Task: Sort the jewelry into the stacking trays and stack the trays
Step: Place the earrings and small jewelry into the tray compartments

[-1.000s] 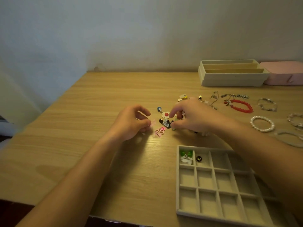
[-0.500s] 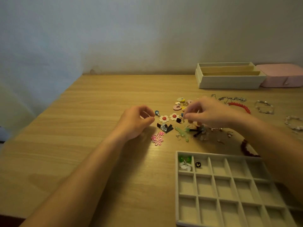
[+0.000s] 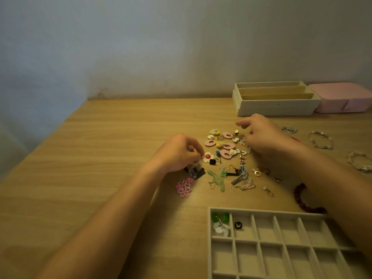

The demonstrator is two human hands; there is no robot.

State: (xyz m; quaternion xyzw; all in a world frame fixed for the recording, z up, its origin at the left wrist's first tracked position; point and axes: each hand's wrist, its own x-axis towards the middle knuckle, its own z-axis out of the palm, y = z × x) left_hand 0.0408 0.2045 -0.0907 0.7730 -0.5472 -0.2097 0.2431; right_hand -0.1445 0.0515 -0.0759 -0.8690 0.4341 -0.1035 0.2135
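A pile of small earrings (image 3: 225, 156) lies mid-table: pink ovals (image 3: 227, 146), a white flower with a red centre (image 3: 208, 157), green pieces (image 3: 218, 179) and pink flower earrings (image 3: 184, 187). My left hand (image 3: 178, 154) is curled at the pile's left edge and pinches a small white flower piece at its fingertips. My right hand (image 3: 263, 135) hovers over the pile's far right, index finger stretched left; whether it holds anything is unclear. The grey compartment tray (image 3: 261, 211) sits near right, with green earrings (image 3: 220, 218) and a black round piece (image 3: 238, 225) in its top-left cells.
A cream tray with long slots (image 3: 275, 106) and a pink box (image 3: 342, 99) stand at the back right by the wall. Clear bead bracelets (image 3: 321, 139) lie at the right, and a dark red bead bracelet (image 3: 300, 198) lies beside my right forearm.
My right hand has moved back and to the right, uncovering more of the earring pile. My left hand has shifted right onto the white flower piece beside the black item.
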